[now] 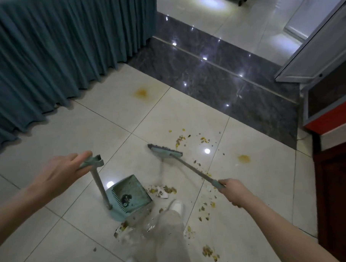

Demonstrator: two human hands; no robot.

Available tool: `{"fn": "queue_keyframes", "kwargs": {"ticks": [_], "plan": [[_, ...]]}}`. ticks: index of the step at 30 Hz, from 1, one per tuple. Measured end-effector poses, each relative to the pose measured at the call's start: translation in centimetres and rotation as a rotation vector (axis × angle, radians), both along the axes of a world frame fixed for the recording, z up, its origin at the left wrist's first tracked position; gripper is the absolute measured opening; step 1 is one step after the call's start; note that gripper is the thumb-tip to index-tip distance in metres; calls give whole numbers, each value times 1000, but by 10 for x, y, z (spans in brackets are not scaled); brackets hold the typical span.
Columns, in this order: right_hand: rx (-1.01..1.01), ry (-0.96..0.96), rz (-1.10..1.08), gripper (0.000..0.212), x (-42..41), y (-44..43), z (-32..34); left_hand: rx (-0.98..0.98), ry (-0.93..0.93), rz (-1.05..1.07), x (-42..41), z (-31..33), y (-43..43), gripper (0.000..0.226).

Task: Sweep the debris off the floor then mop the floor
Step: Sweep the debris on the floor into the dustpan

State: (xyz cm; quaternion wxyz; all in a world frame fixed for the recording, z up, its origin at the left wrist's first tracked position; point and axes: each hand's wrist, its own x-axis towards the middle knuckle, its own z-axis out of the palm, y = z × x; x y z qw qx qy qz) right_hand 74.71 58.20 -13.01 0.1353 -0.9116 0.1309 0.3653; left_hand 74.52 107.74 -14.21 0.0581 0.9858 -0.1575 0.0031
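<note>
A: What are the hands doing?

B: The left hand (61, 169) is gripping the top of the upright dustpan (133, 190) handle. The right hand (233, 193) is clamping round the end of the broom (165, 150) handle. They are working well apart, one tool each.

A: And where is the debris lying?

B: The debris (162, 190) is lying across the tiled floor (89, 131). Some crumbs are sitting nearer than the right hand, by the white shoe (176, 205). A small pile is sitting between the hands, just beside the pan's open lip. More is lying scattered beyond the broom head, farther out than either hand. A little is already resting in the pan.

A: So how should this stroke be going?

B: I'm reading it as the gathering stroke. The broom head is reaching out ahead of the right hand, so it should be pulling back low and short toward the pan. Meanwhile the left hand should be pressing the lip flat on the tile so nothing is slipping under.

A: And the yellow patches?

B: Two stains (244, 158) are showing, one beyond the right hand and one far ahead of the left hand, near the teal curtain (52, 56). I'd say they are waiting for the mop.

A: Is any writing showing?

B: I'm finding none to read, not on the tools and not on the red-trimmed cabinet (331, 118) far right of the right hand.
</note>
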Motion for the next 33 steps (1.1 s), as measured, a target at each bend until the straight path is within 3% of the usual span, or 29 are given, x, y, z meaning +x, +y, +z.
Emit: {"fn": "queue_keyframes", "kwargs": {"ticks": [9,15,20,26,30,33], "plan": [[15,-150,-211,31,209,-43,-57,7,18,60,127,-11,-71,45],[-10,-182,-274,28,350,-66,-99,-6,21,45,229,-57,-106,39],[-34,-178,-269,27,428,-70,-150,1,-19,55,279,-81,-126,47],[-67,-123,-146,24,453,-56,-206,-37,-40,120,306,-92,-136,46],[-107,-42,60,44,410,-60,-205,-76,-23,126,303,-90,-145,46],[-100,9,121,47,362,-77,-186,-69,17,164,295,-89,-140,42]]}}
